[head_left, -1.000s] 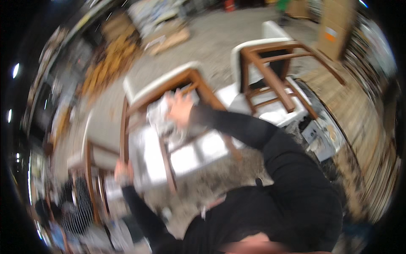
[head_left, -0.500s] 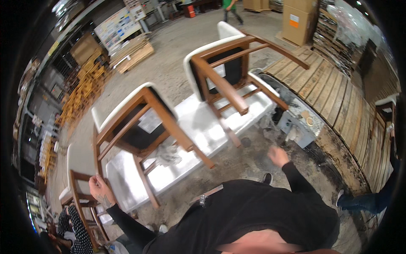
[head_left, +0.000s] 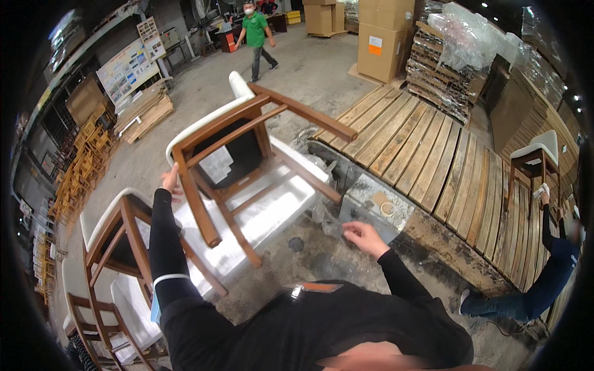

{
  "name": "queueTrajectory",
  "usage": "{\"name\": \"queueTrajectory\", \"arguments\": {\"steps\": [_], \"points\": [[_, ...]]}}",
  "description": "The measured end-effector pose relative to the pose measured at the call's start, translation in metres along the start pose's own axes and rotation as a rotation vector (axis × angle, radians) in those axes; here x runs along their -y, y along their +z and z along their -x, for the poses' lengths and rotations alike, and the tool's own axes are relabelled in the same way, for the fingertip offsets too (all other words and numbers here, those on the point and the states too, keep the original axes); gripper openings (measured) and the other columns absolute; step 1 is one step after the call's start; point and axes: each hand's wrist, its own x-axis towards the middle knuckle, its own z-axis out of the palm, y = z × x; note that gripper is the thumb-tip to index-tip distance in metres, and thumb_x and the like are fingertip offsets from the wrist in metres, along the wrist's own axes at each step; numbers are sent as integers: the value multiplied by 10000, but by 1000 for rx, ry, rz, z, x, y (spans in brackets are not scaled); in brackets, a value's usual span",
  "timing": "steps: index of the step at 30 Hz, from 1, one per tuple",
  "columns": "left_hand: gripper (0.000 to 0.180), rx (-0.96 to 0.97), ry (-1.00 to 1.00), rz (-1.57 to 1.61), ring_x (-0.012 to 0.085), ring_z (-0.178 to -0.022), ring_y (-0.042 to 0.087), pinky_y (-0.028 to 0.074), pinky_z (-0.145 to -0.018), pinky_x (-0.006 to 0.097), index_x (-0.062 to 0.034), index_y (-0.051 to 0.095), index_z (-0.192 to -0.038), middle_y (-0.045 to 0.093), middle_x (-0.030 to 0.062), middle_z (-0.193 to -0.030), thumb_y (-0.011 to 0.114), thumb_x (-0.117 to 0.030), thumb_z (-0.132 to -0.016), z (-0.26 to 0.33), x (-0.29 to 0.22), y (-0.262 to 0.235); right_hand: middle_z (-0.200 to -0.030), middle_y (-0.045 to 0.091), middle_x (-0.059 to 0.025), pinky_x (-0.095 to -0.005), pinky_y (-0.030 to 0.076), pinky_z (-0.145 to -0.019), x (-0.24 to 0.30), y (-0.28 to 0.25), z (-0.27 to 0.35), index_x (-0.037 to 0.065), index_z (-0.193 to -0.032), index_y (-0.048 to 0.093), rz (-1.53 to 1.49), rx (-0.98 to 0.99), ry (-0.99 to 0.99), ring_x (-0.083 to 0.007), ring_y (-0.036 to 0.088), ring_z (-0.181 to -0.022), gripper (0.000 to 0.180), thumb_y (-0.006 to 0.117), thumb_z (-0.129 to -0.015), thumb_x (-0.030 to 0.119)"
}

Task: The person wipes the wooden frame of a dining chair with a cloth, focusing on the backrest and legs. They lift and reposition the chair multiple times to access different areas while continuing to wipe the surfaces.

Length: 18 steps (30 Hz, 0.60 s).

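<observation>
An upturned wooden chair (head_left: 232,117) with a white seat edge and a black underside lies on a bench covered in shiny white wrap (head_left: 281,195), its legs pointing toward me. My left hand (head_left: 171,181) is at this chair's left corner, beside a leg, fingers apart; whether it presses on the wood is hard to tell. Over the floor past the bench's right end, my right hand (head_left: 366,239) is empty, its fingers loosely bent and apart. A second upturned chair (head_left: 117,232) lies on the bench to the left, partly behind my left arm.
An upright chair (head_left: 77,297) stands at lower left. Right of the bench are a grey metal box (head_left: 371,207) and a slatted wooden platform (head_left: 427,148). There a co-worker in dark blue (head_left: 550,272) handles another chair (head_left: 535,154). A person in green (head_left: 253,31) walks at the back.
My view has swung right, and the chairs appear farther left. My left hand has gone from the left chair to the other chair's corner. The person in green is now fully in view.
</observation>
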Motion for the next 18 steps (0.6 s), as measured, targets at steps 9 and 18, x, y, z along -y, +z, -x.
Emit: {"name": "queueTrajectory", "arguments": {"steps": [9, 18], "points": [[645, 26, 133, 221, 237, -462, 611, 551, -419, 348, 53, 631, -932, 613, 149, -693, 785, -556, -785, -41, -4, 45, -1089, 710, -137, -330, 526, -916, 187, -80, -176, 5, -1263, 616, 159, 7, -617, -208, 676, -1038, 350, 616, -975, 203], [514, 11, 253, 268, 192, -534, 606, 501, -465, 338, 29, 625, -918, 604, 87, -692, 734, -471, -873, -67, 24, 45, -1063, 680, -265, -471, 553, -826, 200, -31, -398, -77, -1230, 510, 937, -99, -230, -397, 682, -977, 700, 636, -891, 522]]}}
